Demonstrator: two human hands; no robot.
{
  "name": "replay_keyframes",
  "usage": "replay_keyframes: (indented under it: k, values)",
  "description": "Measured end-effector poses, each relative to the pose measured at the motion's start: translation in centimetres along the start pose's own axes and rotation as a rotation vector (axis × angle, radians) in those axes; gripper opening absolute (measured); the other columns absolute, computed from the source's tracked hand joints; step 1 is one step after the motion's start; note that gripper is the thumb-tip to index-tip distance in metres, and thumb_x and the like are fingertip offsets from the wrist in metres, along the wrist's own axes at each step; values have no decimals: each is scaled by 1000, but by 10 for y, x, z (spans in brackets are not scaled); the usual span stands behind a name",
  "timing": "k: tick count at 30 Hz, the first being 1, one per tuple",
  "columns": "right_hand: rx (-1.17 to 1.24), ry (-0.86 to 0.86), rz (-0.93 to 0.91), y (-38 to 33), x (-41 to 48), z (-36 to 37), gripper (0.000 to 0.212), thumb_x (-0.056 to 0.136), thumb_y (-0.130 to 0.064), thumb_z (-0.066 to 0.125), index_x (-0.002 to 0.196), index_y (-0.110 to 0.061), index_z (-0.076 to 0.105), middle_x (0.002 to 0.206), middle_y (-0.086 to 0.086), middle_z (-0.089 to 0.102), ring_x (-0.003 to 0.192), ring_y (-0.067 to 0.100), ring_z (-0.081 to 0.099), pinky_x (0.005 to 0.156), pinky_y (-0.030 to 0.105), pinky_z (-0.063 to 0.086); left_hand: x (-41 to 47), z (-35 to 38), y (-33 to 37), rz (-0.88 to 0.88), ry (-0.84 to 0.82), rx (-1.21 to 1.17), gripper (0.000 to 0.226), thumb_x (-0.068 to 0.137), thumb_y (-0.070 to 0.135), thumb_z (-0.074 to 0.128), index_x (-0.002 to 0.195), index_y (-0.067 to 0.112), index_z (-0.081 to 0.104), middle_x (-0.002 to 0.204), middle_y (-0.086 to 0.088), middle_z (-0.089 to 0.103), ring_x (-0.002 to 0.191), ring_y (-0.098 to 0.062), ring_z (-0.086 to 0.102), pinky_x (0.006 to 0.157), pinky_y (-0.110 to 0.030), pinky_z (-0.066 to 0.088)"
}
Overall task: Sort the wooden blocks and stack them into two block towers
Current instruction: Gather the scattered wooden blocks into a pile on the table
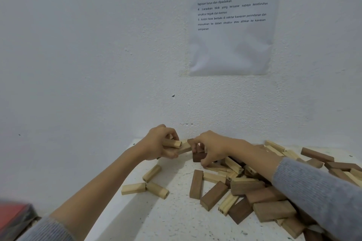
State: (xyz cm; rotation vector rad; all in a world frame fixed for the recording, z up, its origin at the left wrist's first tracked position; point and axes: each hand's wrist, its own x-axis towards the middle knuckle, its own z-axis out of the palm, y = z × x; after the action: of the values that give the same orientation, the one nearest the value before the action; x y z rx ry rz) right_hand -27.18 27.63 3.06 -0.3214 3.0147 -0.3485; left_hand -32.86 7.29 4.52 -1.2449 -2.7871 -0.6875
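Note:
My left hand (156, 144) grips a few light wooden blocks (173, 143) near the back of the white table (172, 219). My right hand (210, 146) is just to its right, fingers curled round a dark brown block (198, 157). A big loose pile of light and dark blocks (260, 193) spreads under my right forearm to the right edge. Three light blocks (146, 185) lie apart on the left. Two dark blocks (196, 184) lie in front of the pile.
A white wall rises right behind the table, with a printed instruction sheet (233, 19) taped up high. A red object (13, 215) sits at the bottom left, off the table's left edge.

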Motion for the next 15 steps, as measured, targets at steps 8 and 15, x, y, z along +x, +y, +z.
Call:
replay_keyframes:
  k: [8,15]
  values:
    - [244,254,-18,-5,-30,-19,35,69,-11,83,100,-17,67,99,-3,59,74,1,55,65,15,46,-18,-21,14,1,24,-41,37,72,18,83,104,19,64,107,-4,50,102,-21,51,52,-11,42]
    - [338,378,80,-7,-93,-72,31,71,-12,82,96,-23,67,103,0,65,68,10,64,63,15,50,-25,-24,69,82,25,-110,38,72,19,83,104,18,64,111,-10,54,102,-24,54,79,-41,55]
